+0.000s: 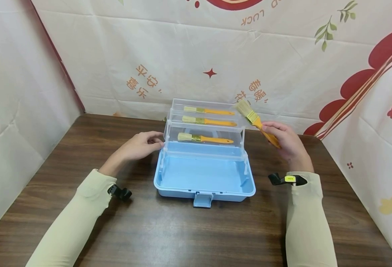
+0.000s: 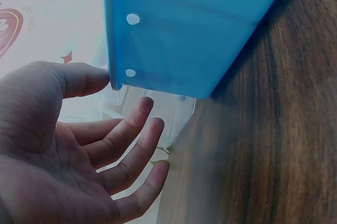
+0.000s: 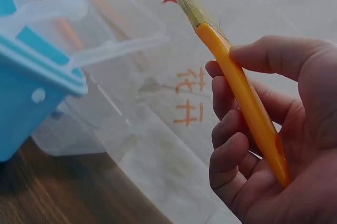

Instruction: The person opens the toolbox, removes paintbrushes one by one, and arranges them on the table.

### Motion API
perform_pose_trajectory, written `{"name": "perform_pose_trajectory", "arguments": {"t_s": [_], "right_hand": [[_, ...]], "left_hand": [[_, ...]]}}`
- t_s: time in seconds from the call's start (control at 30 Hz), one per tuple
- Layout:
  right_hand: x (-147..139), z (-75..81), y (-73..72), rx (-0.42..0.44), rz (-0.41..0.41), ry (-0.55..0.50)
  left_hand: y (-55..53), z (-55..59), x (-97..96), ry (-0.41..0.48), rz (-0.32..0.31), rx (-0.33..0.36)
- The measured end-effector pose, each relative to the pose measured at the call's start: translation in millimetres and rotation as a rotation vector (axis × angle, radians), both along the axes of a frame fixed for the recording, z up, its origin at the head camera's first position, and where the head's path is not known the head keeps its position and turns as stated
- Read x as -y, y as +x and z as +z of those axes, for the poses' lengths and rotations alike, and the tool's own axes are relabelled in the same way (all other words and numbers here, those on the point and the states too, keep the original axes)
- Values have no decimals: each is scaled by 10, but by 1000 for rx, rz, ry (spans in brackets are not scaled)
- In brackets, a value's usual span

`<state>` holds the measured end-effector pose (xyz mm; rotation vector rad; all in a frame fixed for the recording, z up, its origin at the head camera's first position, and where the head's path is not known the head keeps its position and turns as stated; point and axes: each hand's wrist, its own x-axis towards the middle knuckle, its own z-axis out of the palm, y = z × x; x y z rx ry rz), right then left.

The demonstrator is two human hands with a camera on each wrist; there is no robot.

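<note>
A light-blue toolbox (image 1: 199, 174) stands with its clear tiers fanned out above the base. One paintbrush (image 1: 205, 138) lies on the front tier, another paintbrush (image 1: 209, 121) on the middle one and a third paintbrush (image 1: 209, 111) on the rear one. At the box's back left corner is my left hand (image 1: 141, 145); its thumb (image 2: 87, 79) touches the blue rim while the other fingers curve loosely behind it. My right hand (image 1: 284, 141) holds a yellow-handled paintbrush (image 1: 258, 124) right of the tiers, bristles up and to the left. In the right wrist view, thumb and fingers wrap its handle (image 3: 242, 95).
The box rests on a dark wooden table (image 1: 182, 233), its front latch (image 1: 202, 200) hanging down. A printed cloth (image 1: 182, 55) rises behind the table and along both sides. Behind the blue base, a clear lid (image 3: 68, 129) shows in the right wrist view.
</note>
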<state>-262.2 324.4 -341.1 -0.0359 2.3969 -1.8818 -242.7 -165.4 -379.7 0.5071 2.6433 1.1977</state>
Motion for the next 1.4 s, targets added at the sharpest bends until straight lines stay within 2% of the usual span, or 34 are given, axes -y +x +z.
{"name": "perform_pose_trajectory", "arguments": {"t_s": [0.3,0.53,0.83,1.07,1.23,1.4], "right_hand": [[-75,-140,-92,97,-65,-115],[-96,-242,-127,120,-100,-121],[-136,-364,-166,209,-126,-106],[-194,-459,-191,287,-91,-63],[-232,-487,-198,313,-90,-76],[-238,-493,-193,332,-134,-77]], "left_hand": [[0,2,0,-5,2,0],[15,8,-2,-3,1,-2],[15,-2,-4,-8,0,0],[14,-7,-2,-12,0,-6],[16,-10,-1,-12,0,-2],[18,-10,0,-17,1,-9]]}}
